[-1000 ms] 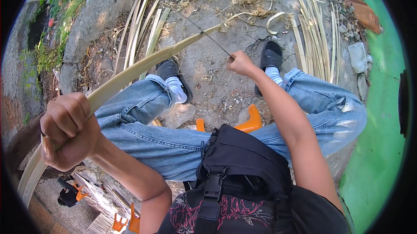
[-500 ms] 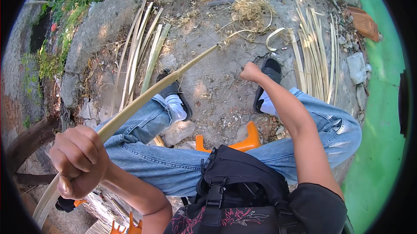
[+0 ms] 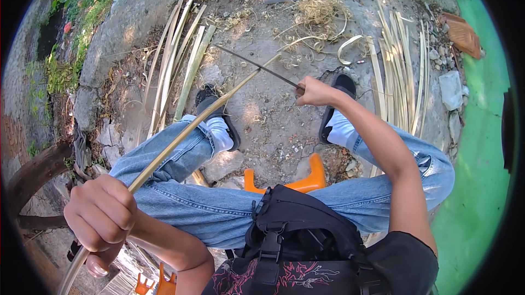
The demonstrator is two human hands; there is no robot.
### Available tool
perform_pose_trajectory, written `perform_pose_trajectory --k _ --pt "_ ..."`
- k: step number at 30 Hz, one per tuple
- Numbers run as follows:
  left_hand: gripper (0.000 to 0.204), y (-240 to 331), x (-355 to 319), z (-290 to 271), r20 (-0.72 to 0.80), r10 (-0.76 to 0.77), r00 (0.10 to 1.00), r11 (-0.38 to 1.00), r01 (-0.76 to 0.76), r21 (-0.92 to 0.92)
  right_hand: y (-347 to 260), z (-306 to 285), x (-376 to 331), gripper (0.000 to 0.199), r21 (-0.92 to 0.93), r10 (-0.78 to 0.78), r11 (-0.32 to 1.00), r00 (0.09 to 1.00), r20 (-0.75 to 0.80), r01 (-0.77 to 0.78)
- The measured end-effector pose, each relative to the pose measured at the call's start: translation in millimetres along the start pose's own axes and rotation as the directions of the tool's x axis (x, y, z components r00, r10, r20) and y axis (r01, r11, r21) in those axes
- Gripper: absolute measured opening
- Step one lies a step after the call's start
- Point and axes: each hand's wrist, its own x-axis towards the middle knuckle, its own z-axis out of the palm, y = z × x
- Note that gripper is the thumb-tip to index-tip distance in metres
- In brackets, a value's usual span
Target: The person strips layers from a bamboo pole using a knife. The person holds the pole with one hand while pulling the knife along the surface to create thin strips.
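Note:
My left hand (image 3: pixel 101 215) is closed around a long, pale bamboo strip (image 3: pixel 191 128) at the lower left. The strip slants up and away past my left knee, its narrow side showing. My right hand (image 3: pixel 317 92) is closed on a knife whose thin dark blade (image 3: pixel 281 79) points to the upper left. The handle is mostly hidden in my fingers. Near the strip's far end, blade and strip cross; I cannot tell whether they touch. A thin curled shaving (image 3: pixel 301 39) trails close to the strip's tip.
Bamboo strips lie in bundles on the left (image 3: pixel 178 48) and right (image 3: pixel 396 59). A pile of curly shavings (image 3: pixel 322 10) is at the far side. Between my legs shows an orange plastic chair part (image 3: pixel 311 174). A green wall (image 3: pixel 476 158) stands right; stone blocks (image 3: pixel 131 21) lie left.
The knife blade, not visible before, now shows across the strip. My right hand has shifted slightly nearer and turned. In my left hand, the strip has rotated from its broad face to a narrower side.

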Motion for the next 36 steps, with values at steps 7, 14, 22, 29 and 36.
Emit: perform_pose_trajectory --k 7,14,22,29,36 --pt "0.047 -7.0 18.3 4.6 0.339 -0.046 0.940 0.985 0.099 -0.140 -25.1 -6.4 -18.2 0.018 0.042 0.022 0.999 1.000 -0.001 -0.022" --pt "0.047 -4.0 12.5 0.8 0.315 -0.061 0.947 0.986 0.106 -0.127 -48.4 10.9 -38.2 0.016 -0.005 0.040 0.999 0.997 -0.060 -0.041" --pt "0.045 -8.9 15.0 -3.6 0.362 -0.102 0.927 0.974 0.167 -0.153 51.7 20.6 -9.6 0.022 -0.151 0.152 0.973 0.974 -0.166 -0.177" --pt "0.044 1.0 12.4 -6.7 0.340 -0.090 0.936 0.982 0.140 -0.128 77.4 20.8 -15.4 0.026 -0.152 0.197 0.964 0.969 -0.151 -0.219" --pt "0.046 -1.6 8.7 -1.2 0.121 -0.018 0.992 0.995 0.029 -0.093 55.5 19.3 -11.6 0.028 -0.127 0.308 0.934 0.933 -0.185 -0.333"
